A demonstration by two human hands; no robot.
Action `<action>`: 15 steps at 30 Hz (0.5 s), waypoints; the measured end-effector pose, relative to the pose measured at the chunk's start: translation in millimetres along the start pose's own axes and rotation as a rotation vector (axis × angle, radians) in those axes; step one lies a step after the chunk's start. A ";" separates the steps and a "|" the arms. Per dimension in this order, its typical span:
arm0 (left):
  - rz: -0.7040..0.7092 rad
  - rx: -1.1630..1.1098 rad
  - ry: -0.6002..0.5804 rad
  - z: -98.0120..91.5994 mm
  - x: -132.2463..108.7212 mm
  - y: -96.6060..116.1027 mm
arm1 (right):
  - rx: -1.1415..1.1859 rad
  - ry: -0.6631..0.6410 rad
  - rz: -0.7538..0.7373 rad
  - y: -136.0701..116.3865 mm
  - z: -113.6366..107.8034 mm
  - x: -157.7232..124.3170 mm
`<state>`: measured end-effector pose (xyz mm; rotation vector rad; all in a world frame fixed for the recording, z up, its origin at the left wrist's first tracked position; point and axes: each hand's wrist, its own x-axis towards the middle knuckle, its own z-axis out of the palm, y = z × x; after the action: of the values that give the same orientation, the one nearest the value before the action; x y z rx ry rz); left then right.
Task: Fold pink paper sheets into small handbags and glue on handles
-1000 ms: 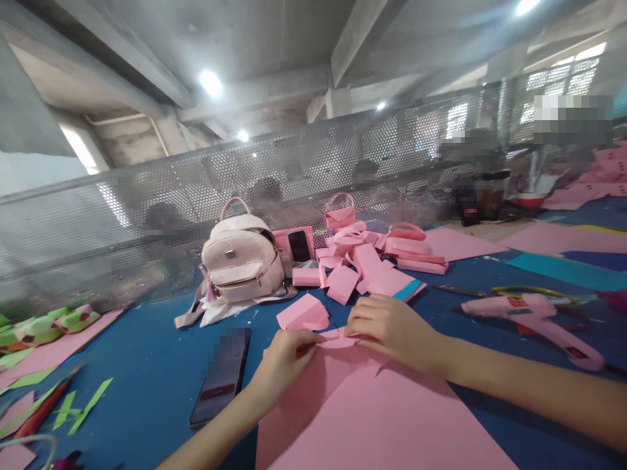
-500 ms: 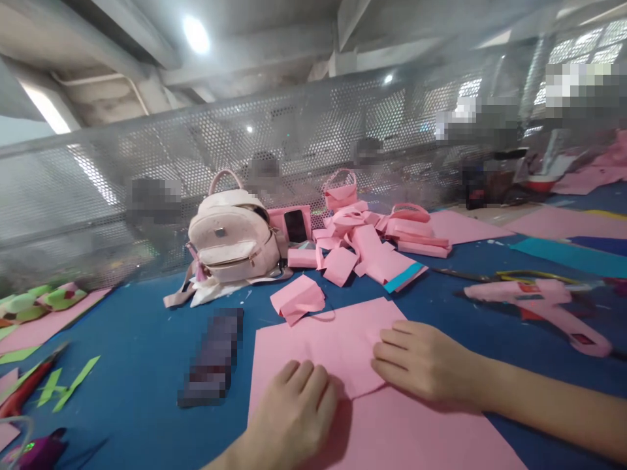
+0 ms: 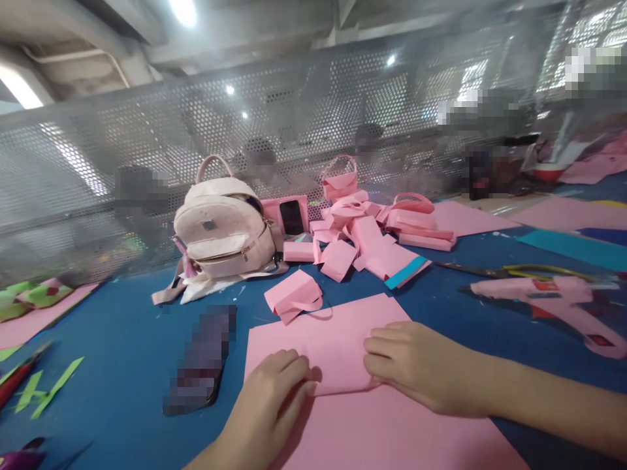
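A folded piece of pink paper (image 3: 337, 369) lies on a larger pink paper sheet (image 3: 362, 431) in front of me. My left hand (image 3: 274, 398) grips its left end, thumb by the near edge and fingers curled over the top. At the right end, the curled fingers of my right hand (image 3: 416, 365) press on the same paper; its thumb is hidden. The near edge between my hands looks rounded, like a fold. Just beyond the sheet sits a small pink paper bag (image 3: 295, 295) with a strip handle.
Left of the sheet lies a dark phone (image 3: 203, 359). A pink glue gun (image 3: 553, 294) and yellow-handled scissors (image 3: 509, 269) are on the right. Behind are a pale backpack (image 3: 225, 228), a pile of pink paper pieces (image 3: 367, 238) and a perforated metal screen (image 3: 304, 117). Green strips (image 3: 59, 388) lie far left.
My left hand has shifted left and turned so its thumb meets the folded paper's near edge. My right hand has slid slightly left. The camera view has moved a little.
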<state>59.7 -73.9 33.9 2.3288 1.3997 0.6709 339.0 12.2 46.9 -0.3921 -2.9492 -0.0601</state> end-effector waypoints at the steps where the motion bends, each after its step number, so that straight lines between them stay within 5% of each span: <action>1: -0.013 -0.002 -0.009 -0.8 0.2 -2.3 | 0.064 -0.018 0.023 1.8 -1.3 1.8; 7: -0.034 -0.015 -0.078 -5.2 0.5 -11.4 | 0.316 -0.073 0.174 6.7 -6.6 9.1; 15: -0.027 -0.051 -0.143 -13.7 7.7 -10.3 | 0.218 -0.131 0.135 2.7 -7.3 11.3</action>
<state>47.6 -61.8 41.7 2.2658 1.3322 0.5150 330.1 17.2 56.1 -0.5808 -3.0035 0.3125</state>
